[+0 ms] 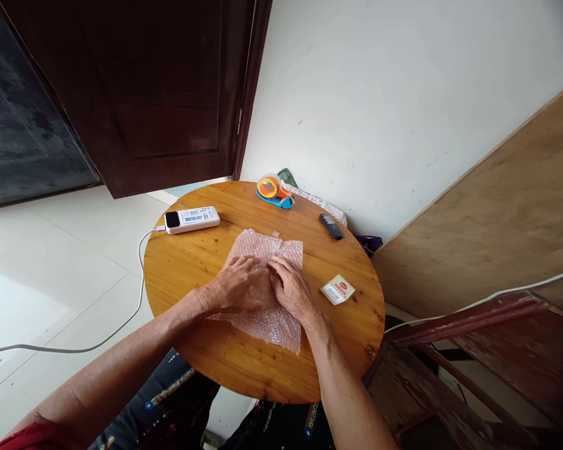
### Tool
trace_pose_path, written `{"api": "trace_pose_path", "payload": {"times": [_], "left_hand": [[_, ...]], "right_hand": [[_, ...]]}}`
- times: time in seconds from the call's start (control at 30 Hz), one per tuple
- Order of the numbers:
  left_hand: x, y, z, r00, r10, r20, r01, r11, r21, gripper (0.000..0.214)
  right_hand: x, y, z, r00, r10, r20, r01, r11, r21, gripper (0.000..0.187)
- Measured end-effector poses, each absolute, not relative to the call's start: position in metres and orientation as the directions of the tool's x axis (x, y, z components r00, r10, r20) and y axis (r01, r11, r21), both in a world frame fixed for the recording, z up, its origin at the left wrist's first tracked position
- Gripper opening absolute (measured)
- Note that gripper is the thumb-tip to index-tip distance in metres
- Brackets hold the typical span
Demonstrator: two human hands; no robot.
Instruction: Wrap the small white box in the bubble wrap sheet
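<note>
A sheet of clear bubble wrap [281, 334] lies on the round wooden table [187, 275], a little crumpled at its edges. My left hand [239, 284] rests flat on the left part of the sheet with its fingers stretched out. On the right part lies my right hand [291, 287], fingers extended and pointing toward the left hand. The fingertips of both hands come close together near the middle of the wrap. Whether anything lies beneath the hands or under the wrap, I cannot tell. A small white and red card or packet [338, 289] sits to the right of my right hand.
At the table's back stands a tape dispenser [274, 190] with orange and blue parts. A white device [192, 219] with a plugged-in cable [142, 269] is at the left; a dark object [331, 226], partly blurred, lies at the right. A wooden chair [469, 325] stands beside the table.
</note>
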State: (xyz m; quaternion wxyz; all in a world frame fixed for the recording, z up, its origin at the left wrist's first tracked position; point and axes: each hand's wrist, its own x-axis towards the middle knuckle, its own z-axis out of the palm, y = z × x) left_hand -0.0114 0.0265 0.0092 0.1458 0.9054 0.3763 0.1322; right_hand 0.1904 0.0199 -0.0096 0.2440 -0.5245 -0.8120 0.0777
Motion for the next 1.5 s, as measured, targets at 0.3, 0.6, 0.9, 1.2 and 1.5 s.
{"api": "trace_pose_path", "payload": {"times": [0.3,0.6,0.9,1.2,1.5], "left_hand": [[-0.012,0.033,-0.013,0.678,0.716,0.165,0.629,-0.682,0.372,0.101],[-0.013,0.037,-0.017,0.679,0.714,0.169,0.632,-0.686,0.36,0.105],[-0.013,0.036,-0.018,0.681,0.711,0.178,0.633,-0.693,0.346,0.103],[-0.013,0.035,-0.014,0.682,0.717,0.147,0.642,-0.682,0.351,0.102],[-0.014,0.028,0.0,0.669,0.74,0.077,0.689,-0.655,0.309,0.09]], "right_hand": [[0.201,0.022,-0.013,-0.239,0.912,0.334,0.856,0.361,-0.371,0.036],[0.202,0.022,-0.016,-0.207,0.918,0.339,0.906,0.311,-0.288,0.037],[0.199,0.017,-0.007,-0.2,0.883,0.425,0.909,0.329,-0.256,0.037],[0.188,0.008,0.005,-0.284,0.925,0.252,0.908,0.344,-0.239,0.032],[0.188,0.008,0.008,-0.243,0.949,0.2,0.92,0.291,-0.263,0.034]]}}
